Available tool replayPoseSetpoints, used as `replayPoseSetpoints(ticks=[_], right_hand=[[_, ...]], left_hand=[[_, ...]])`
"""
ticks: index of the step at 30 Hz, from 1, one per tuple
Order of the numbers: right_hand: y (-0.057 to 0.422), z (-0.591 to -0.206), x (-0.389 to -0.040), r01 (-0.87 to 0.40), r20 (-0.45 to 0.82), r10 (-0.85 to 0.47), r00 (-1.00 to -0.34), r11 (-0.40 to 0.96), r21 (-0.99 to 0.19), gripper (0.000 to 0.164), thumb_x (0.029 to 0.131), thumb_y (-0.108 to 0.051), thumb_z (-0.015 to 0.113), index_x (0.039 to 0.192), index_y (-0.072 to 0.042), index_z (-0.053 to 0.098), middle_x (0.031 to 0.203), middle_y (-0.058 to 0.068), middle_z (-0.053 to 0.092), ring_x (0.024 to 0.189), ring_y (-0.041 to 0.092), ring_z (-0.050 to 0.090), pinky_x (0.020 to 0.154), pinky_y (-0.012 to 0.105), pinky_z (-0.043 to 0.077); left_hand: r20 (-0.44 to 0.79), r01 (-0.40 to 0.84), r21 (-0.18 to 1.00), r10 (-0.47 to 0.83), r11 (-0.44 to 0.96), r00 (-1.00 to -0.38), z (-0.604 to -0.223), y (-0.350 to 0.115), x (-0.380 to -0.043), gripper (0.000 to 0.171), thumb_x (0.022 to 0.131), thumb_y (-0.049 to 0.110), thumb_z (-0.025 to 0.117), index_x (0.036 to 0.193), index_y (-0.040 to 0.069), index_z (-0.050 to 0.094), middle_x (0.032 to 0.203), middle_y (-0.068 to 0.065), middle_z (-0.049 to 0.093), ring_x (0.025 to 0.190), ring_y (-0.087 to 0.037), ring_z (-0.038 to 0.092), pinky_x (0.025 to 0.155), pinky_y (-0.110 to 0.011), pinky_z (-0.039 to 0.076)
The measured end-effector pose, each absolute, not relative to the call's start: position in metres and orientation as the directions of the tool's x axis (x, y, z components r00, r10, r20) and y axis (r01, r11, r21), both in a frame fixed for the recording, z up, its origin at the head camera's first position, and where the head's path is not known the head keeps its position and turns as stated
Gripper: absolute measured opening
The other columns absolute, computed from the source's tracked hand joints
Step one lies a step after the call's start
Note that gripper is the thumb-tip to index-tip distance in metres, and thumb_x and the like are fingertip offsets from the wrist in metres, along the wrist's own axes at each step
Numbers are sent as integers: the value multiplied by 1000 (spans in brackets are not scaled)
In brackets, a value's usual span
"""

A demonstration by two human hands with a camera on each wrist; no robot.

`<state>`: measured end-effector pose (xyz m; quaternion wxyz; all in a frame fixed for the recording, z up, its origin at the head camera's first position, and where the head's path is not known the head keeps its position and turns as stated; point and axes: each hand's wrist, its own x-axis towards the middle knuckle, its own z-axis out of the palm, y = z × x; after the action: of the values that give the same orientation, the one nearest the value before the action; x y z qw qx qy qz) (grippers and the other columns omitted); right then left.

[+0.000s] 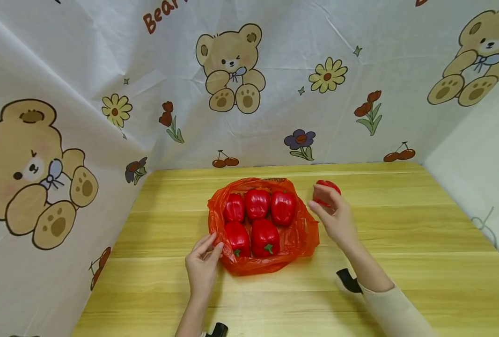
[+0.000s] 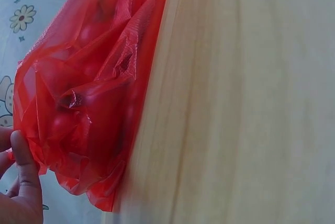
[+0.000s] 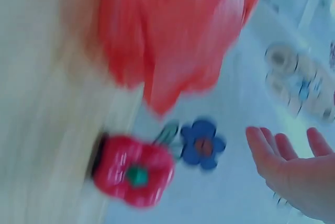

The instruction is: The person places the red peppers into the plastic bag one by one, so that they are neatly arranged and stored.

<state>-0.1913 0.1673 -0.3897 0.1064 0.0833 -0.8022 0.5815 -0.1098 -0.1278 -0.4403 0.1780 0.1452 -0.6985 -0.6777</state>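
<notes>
A thin red plastic bag [image 1: 249, 267] lies opened out on the table, with several glossy red bell peppers [image 1: 258, 204] inside it. At the bag's near left rim, my left hand [image 1: 201, 269] pinches the plastic between thumb and fingers. In the left wrist view the thumb presses the edge of the crumpled bag [image 2: 112, 114]. Another bell pepper [image 3: 157, 166] stands on the table to the right of the bag, its green stem showing. My right hand [image 1: 338, 217] is above the table beside that pepper, partly covering it in the head view, and holds nothing.
A light wood table [image 1: 401, 224] carries everything. Behind it and at the left hangs a white cloth [image 1: 275, 103] printed with bears and flowers. A white wall [image 1: 481, 154] stands at the right. Black wrist mounts [image 1: 348, 281] sit near both wrists.
</notes>
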Motion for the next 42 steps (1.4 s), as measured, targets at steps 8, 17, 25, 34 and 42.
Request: replayPoseSetpoints(ticks=[8,17,25,34,42], right_hand=[[220,-393,-233,-98,144,102,-984,357,-929,60,96,-26,63,147,-6,41,153,17,37,140,41,34,112,58,37],[245,-423,-257,128,-149,-35,-988,341,-931,75,99,-38,56,157,-11,17,159,30,10,139,53,25,111,66,33],[250,-435,-269,187,-207,-67,-976,229,-955,75,99,-37,54,158,-14,13,159,29,10,135,45,31,104,50,46],[251,-440,-272,244,-262,-126,-957,143,-959,71,100,-32,54,157,-12,17,157,25,16,132,36,37,114,51,36],[252,-446,-275,251,-266,-138,-954,119,-961,71,99,-34,55,156,-8,21,156,25,19,131,34,38,110,52,39]], left_hand=[[58,43,998,-444,45,-894,-439,-127,-109,33,86,-5,68,119,-8,66,124,-23,59,82,-2,60,67,-13,57],[49,32,998,-449,46,-892,-440,-127,-109,32,86,-6,68,118,-9,66,122,-24,59,80,-2,60,66,-13,57],[66,59,998,-447,30,-892,-442,-127,-110,33,84,-9,69,117,-11,66,120,-24,60,78,-4,61,65,-13,57],[60,55,998,-445,26,-893,-442,-127,-110,33,84,-8,69,117,-10,66,121,-24,60,78,-2,61,65,-14,57],[53,50,999,-444,18,-895,-441,-127,-110,33,85,-7,69,118,-10,66,122,-24,59,79,-3,61,65,-14,57]])
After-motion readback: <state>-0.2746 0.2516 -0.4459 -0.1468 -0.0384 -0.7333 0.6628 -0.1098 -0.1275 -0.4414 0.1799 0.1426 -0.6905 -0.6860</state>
